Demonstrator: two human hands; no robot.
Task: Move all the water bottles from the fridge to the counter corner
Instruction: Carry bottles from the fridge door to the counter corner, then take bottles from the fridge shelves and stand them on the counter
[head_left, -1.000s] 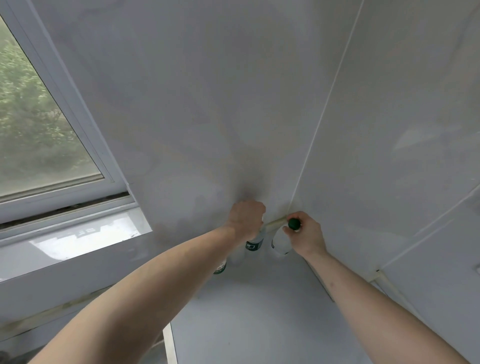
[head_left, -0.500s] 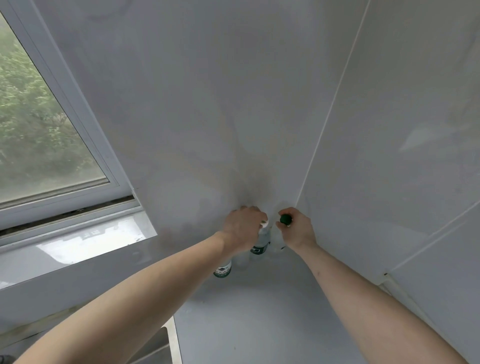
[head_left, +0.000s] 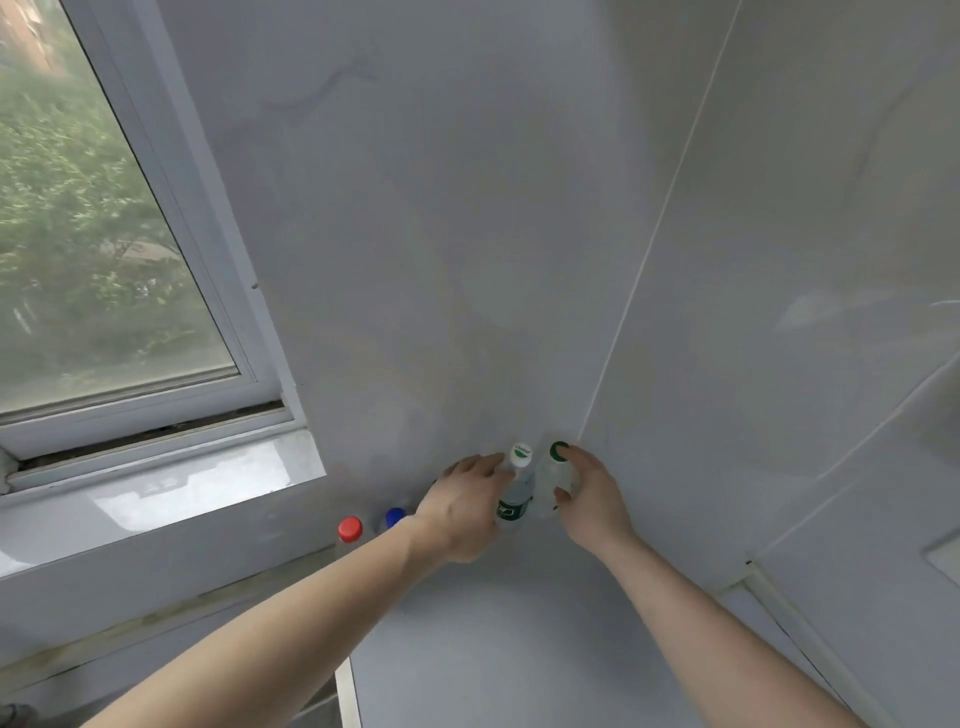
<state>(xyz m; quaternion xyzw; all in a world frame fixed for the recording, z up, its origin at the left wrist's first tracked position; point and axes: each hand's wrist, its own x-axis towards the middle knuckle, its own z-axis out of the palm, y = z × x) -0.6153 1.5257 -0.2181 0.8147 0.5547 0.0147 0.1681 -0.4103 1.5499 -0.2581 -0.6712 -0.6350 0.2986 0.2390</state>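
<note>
The right hand (head_left: 589, 499) wraps a green-capped bottle (head_left: 557, 470) standing in the counter (head_left: 519, 649) corner. The left hand (head_left: 462, 506), fingers loosely spread, touches the white-capped bottle (head_left: 517, 491) just beside it. Red (head_left: 350, 529) and blue (head_left: 396, 516) caps show further left.

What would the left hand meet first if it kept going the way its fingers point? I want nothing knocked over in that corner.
Most likely the bottle with the white cap: the left hand already lies against its side, fingers aimed up and right. Beyond it stands the wall.
</note>
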